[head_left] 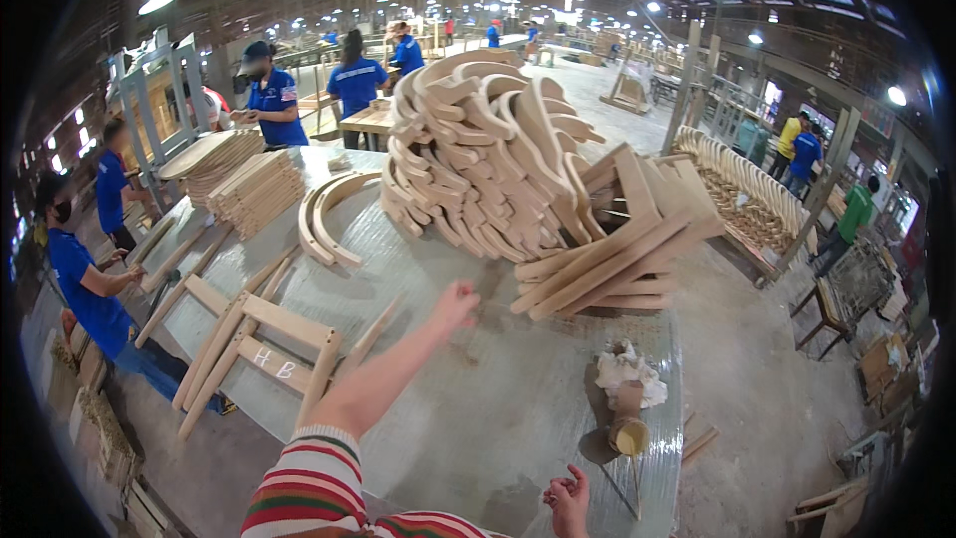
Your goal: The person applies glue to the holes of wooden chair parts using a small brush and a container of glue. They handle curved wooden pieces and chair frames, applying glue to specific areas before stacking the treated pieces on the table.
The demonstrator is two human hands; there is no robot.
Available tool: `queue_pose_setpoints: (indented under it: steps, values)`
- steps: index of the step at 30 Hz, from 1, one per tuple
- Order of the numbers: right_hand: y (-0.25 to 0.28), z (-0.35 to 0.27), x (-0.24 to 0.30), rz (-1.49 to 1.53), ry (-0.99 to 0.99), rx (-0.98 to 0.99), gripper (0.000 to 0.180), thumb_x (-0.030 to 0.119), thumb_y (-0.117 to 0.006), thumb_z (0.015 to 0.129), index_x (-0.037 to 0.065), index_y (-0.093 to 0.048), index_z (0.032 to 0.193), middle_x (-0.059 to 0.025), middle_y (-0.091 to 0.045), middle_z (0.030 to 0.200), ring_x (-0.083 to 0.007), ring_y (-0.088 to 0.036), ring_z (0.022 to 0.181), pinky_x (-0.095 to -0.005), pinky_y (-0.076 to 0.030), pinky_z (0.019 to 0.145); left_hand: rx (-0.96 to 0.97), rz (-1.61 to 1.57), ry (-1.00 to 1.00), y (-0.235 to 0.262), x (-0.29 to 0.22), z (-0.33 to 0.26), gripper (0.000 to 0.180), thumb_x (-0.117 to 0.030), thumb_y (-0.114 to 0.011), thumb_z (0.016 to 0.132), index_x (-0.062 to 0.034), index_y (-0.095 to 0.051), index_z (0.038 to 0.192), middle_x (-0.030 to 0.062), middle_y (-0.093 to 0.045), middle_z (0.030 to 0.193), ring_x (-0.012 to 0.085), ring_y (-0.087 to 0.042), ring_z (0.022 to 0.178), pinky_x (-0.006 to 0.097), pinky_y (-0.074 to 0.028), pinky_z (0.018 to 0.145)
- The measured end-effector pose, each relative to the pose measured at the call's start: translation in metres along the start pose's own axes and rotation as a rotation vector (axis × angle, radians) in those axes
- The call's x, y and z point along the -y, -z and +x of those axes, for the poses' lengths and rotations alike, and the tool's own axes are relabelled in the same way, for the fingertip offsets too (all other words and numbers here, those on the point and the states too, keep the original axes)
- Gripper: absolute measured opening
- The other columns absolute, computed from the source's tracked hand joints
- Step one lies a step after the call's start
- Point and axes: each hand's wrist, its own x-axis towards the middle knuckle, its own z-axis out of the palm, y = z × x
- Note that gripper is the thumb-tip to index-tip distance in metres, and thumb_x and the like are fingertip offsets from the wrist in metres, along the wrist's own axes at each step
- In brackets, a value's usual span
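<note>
My left arm, in a striped sleeve, reaches across the grey table (438,389). My left hand (458,305) hovers over its middle, fingers blurred, short of a large pile of curved wooden parts (478,139). Close to the table's front edge is my right hand (568,503), fingers loosely curled and apart, with nothing visible in it. A brown cup (628,428) stands near the right hand, beside a thin stick (635,488) and a crumpled white cloth (629,371). Joined wooden frames (269,339) with chalk marks lie left of my forearm.
Straight wooden pieces (607,274) are stacked at the table's right edge. Curved rails (334,214) and stacked slats (257,191) lie at the far left. Several people in blue shirts stand around; one person (80,279) is by the left edge. A chair (832,309) stands right.
</note>
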Motion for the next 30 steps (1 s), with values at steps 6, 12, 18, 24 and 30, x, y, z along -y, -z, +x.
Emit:
queue_pose_setpoints:
  steps: [6, 12, 18, 24, 30]
  values:
    - [-0.044, 0.062, 0.135, -0.580, 0.577, 0.032, 0.014, 0.007, -0.061, 0.082, 0.000, -0.061, 0.094, -0.0055, -0.062, 0.084, -0.0136, -0.059, 0.071, -0.0258, -0.047, 0.063, 0.004, -0.009, -0.319, 0.060, -0.075, 0.045, 0.022, -0.025, -0.060, 0.086, -0.0040, -0.056, 0.090, 0.0025, -0.056, 0.066, 0.0124, -0.054, 0.054, 0.024, -0.044, 0.052]
    - [-0.204, 0.065, 0.333, -1.207, 1.103, 0.028, 0.013, 0.006, -0.061, 0.078, 0.001, -0.061, 0.090, -0.0118, -0.061, 0.084, -0.0245, -0.059, 0.077, -0.0330, -0.047, 0.069, 0.036, -0.079, -0.266, 0.140, -0.055, 0.091, 0.018, -0.021, -0.058, 0.088, -0.0034, -0.055, 0.088, 0.0046, -0.056, 0.070, 0.0134, -0.056, 0.057, 0.028, -0.047, 0.052]
    - [-0.376, 0.143, 0.426, -1.614, 1.435, 0.031, 0.015, 0.017, -0.058, 0.082, 0.003, -0.059, 0.088, -0.0149, -0.060, 0.085, -0.0314, -0.059, 0.084, -0.0393, -0.047, 0.073, 0.170, -0.235, -0.141, 0.172, -0.034, 0.089, 0.034, -0.021, -0.056, 0.089, -0.0101, -0.045, 0.119, 0.0095, -0.044, 0.117, 0.0165, -0.055, 0.096, 0.034, -0.053, 0.064]
    - [-0.493, 0.296, 0.436, -1.671, 1.362, -0.176, 0.028, 0.026, -0.058, 0.081, 0.001, -0.060, 0.094, -0.0192, -0.064, 0.095, -0.0335, -0.061, 0.091, -0.0414, -0.047, 0.082, 0.395, -0.280, -0.023, 0.233, 0.017, 0.094, 0.031, -0.021, -0.054, 0.090, -0.0058, -0.048, 0.116, 0.0057, -0.051, 0.111, 0.0153, -0.053, 0.095, 0.033, -0.052, 0.075]
    - [-0.529, 0.381, 0.413, -2.147, 1.461, -0.610, 0.026, 0.023, -0.058, 0.081, 0.003, -0.058, 0.097, -0.0156, -0.065, 0.087, -0.0293, -0.065, 0.085, -0.0419, -0.049, 0.076, 0.215, -0.293, 0.110, 0.284, 0.066, 0.091, 0.024, -0.022, -0.053, 0.091, -0.0059, -0.052, 0.110, 0.0048, -0.058, 0.102, 0.0145, -0.056, 0.089, 0.032, -0.051, 0.074]
